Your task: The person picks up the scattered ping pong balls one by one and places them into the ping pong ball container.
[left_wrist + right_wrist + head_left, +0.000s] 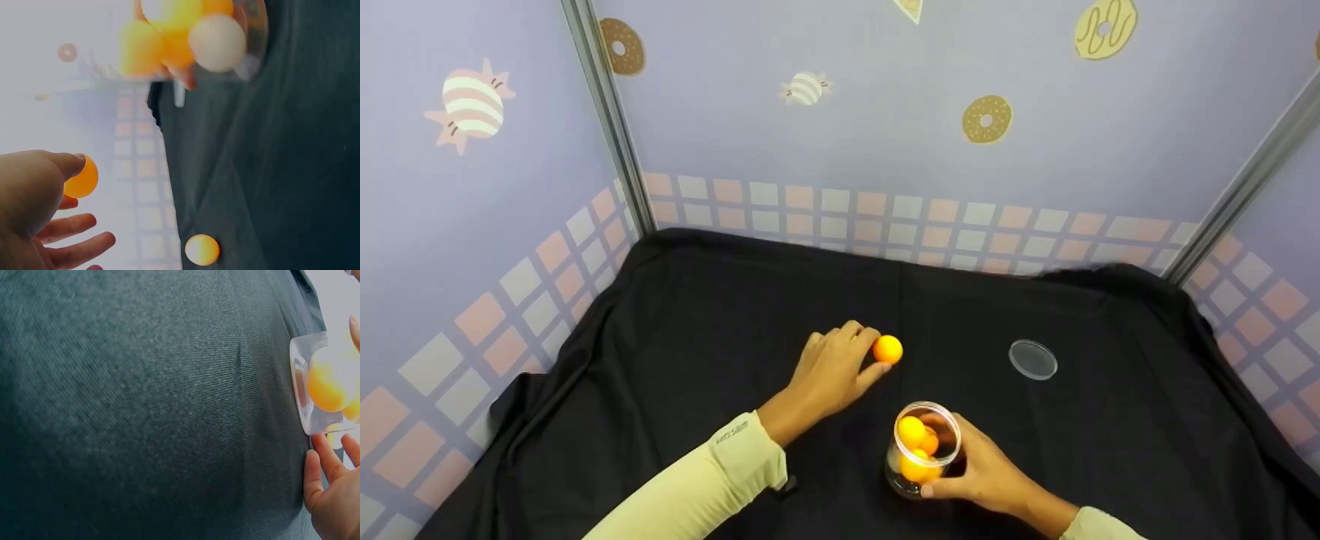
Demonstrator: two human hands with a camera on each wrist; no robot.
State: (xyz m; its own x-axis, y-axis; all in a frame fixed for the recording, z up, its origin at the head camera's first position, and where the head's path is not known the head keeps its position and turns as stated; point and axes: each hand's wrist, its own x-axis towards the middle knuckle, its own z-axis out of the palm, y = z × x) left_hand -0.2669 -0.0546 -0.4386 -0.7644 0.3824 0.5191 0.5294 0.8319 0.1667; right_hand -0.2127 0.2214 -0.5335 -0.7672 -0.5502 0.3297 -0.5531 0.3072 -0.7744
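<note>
My left hand (831,369) pinches an orange ping-pong ball (888,349) between thumb and fingers, above the black cloth and to the upper left of a clear plastic jar (901,481). My right hand (994,471) grips the jar around its right side; its top is uncovered. Several orange balls (916,466) lie inside, and a white ball (218,43) shows through the wall in the left wrist view. Another orange ball (202,250) rests on the cloth beyond the left fingers in that view; the head view does not show it.
A round clear lid (1033,359) lies on the black cloth (720,300) to the right of the hands. Lilac walls (885,142) with printed sweets and tiles enclose the back and both sides. A small dark object (786,486) sits by the left sleeve.
</note>
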